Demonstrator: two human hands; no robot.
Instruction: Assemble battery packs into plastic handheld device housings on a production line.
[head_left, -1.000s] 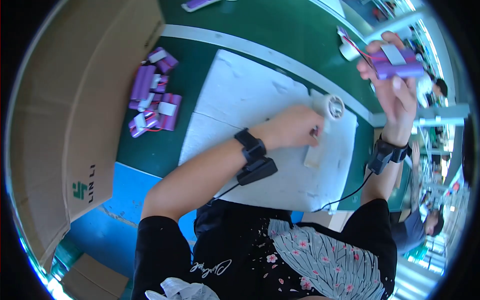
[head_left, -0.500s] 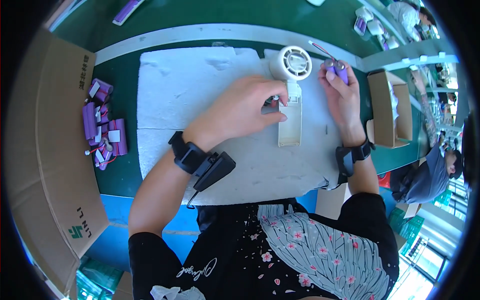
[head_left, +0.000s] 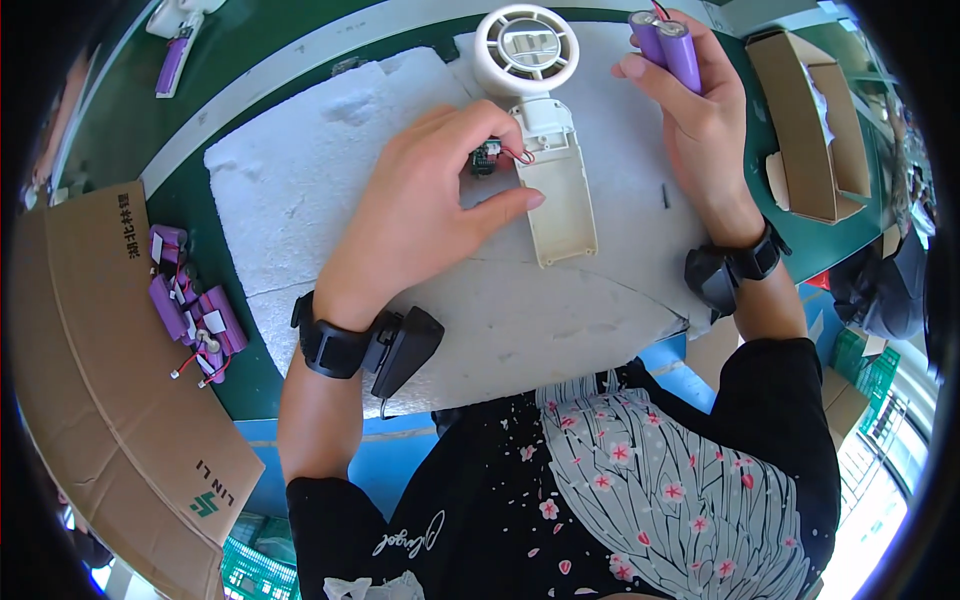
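Observation:
A white handheld fan [head_left: 566, 205] lies on a white foam sheet, its round head away from me and its hollow handle open upward. My left hand [head_left: 425, 185] grips the handle's left edge, with curved thumb and index finger spaced apart at the tips. Between them a small green circuit board [head_left: 486, 157] shows beside the handle, with thin red wires [head_left: 518, 155] running toward the housing. The other left fingers are hidden. Up to the right of the fan, my right hand [head_left: 705, 125] is closed round a purple two-cell battery pack [head_left: 678, 52] with a red lead.
Several purple battery packs [head_left: 195, 305] with white plugs lie at the left, beside a tall cardboard box [head_left: 100, 350]. At the right stands a small open carton [head_left: 805, 130]. A dark thin piece [head_left: 666, 196] rests on the foam sheet [head_left: 320, 190]. Another fan [head_left: 178, 50] lies far left.
The whole view has shifted and turned, so the fan and both hands appear higher. My right hand still holds the battery pack. More of the circuit board and its wires shows by my left hand.

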